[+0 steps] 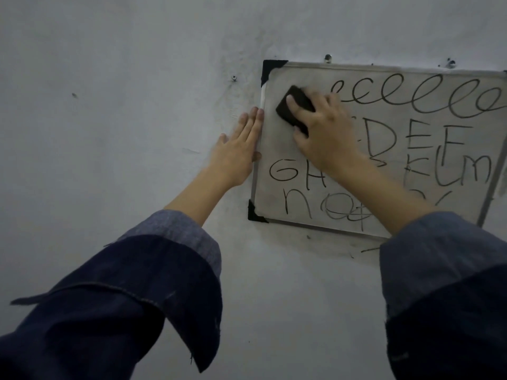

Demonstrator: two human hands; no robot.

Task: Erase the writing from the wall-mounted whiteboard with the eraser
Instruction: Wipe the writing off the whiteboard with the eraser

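Note:
A small whiteboard point(277, 149) with a metal frame and black corner caps hangs on the wall at the upper right. Black writing point(428, 138) covers it: a row of loops at the top, capital letters below, more letters along the bottom. The board's upper left patch is blank and smudged. My right hand point(326, 133) grips a black eraser point(297, 101) and holds it against that upper left patch. My left hand point(238, 152) lies flat with straight fingers on the wall against the board's left frame edge, its thumb on the frame.
The wall point(123, 105) is pale grey with scuffs and dark smears. A screw point(233, 77) sticks out left of the board, and two more fixings point(327, 57) sit above its top edge. The board's right side runs out of view.

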